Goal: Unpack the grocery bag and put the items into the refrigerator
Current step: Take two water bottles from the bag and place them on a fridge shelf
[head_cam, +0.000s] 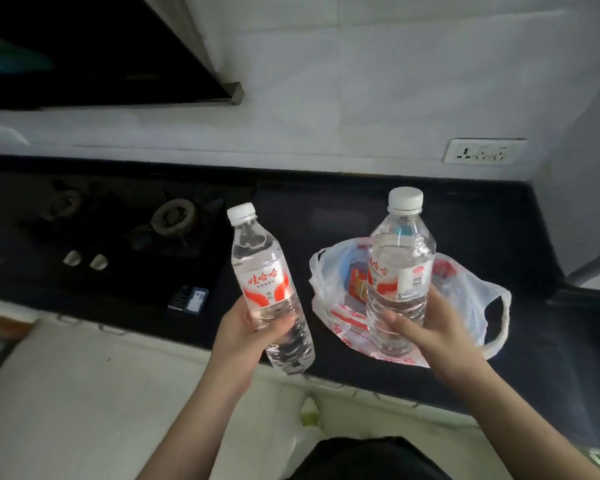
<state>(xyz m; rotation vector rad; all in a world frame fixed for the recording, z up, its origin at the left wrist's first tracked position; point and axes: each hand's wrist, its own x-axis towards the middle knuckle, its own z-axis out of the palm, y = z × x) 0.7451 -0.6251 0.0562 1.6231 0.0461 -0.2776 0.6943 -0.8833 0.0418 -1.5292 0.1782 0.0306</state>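
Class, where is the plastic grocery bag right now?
In the head view, the grocery bag lies on the dark countertop, right of the gas stove, behind the bottle in the right hand.

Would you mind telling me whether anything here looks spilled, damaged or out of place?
Nothing stands out. Both bottles, left and right, are capped and intact, and the grocery bag lies open on the dry counter.

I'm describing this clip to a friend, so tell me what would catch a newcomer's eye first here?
First, two clear water bottles with white caps and red labels: the left hand holds the left bottle tilted, the right hand holds the right bottle nearly upright. Behind the right bottle, a plastic grocery bag lies open on the dark countertop, an orange package showing inside.
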